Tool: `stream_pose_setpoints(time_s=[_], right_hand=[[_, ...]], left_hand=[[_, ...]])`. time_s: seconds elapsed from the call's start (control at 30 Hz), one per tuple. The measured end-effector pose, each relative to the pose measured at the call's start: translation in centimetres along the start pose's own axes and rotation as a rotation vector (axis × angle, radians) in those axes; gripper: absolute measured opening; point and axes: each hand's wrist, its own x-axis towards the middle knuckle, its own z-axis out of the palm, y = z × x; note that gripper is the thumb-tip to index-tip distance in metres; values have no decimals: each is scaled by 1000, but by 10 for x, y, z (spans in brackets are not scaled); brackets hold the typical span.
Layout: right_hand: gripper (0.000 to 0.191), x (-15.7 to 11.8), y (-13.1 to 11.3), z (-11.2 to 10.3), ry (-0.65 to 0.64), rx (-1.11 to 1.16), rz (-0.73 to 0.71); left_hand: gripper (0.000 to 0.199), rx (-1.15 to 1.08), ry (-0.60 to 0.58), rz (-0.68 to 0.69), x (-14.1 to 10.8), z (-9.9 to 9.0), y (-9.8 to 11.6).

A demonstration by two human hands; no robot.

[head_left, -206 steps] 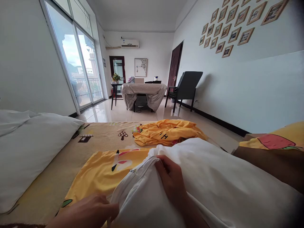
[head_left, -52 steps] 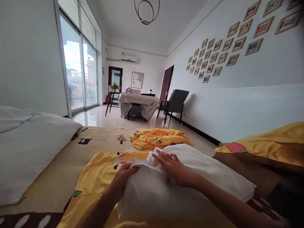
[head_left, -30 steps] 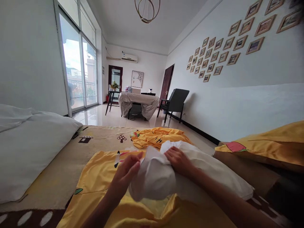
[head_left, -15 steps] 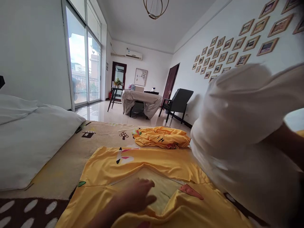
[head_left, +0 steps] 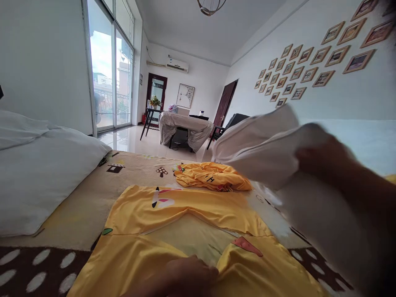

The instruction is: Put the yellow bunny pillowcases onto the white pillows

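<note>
**Pillow up, case open**

My right hand (head_left: pixel 321 159) is clamped on the white pillow (head_left: pixel 272 152), lifted above the bed's right side. My left hand (head_left: pixel 182 280) presses the yellow case (head_left: pixel 192 214), whose mouth gapes; its fingers I can't tell. Nothing's in the case yet.

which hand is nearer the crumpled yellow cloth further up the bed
Right. The right hand holds the white pillow up in the air just right of the crumpled yellow cloth; the left hand rests on the yellow pillowcase, nearer the camera.
</note>
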Motion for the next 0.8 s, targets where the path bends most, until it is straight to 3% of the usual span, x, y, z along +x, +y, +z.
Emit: stream_pose_setpoints(time_s=[0.1, 0.2, 0.27, 0.4, 0.53, 0.67, 0.73, 0.8], right_hand=[[44, 5, -47, 26, -261, -218, -307], [28, -4, -108, 81, -362, -169, -405], [25, -17, -145, 119, -488, -53, -462], [21, -38, -196, 169, -545, 29, -551], [19, -41, -207, 181, -531, 51, -550], [21, -40, -193, 171, -529, 73, -513], [23, -38, -182, 161, -500, 101, -484], [25, -34, -166, 147, -433, 124, -439]], left_hand=[[38, 4, -37, -6, -1, 0, 0], [40, 1, -36, -18, -10, -7, 1], [32, -9, 37, -11, -27, -17, 1], [16, -115, 183, 5, -82, -52, 3], [15, -187, 475, -136, -122, -100, -3], [28, 22, 833, -601, -117, -129, -30], [29, 128, 847, -776, -107, -128, -49], [24, 136, 690, -786, -98, -117, -65]])
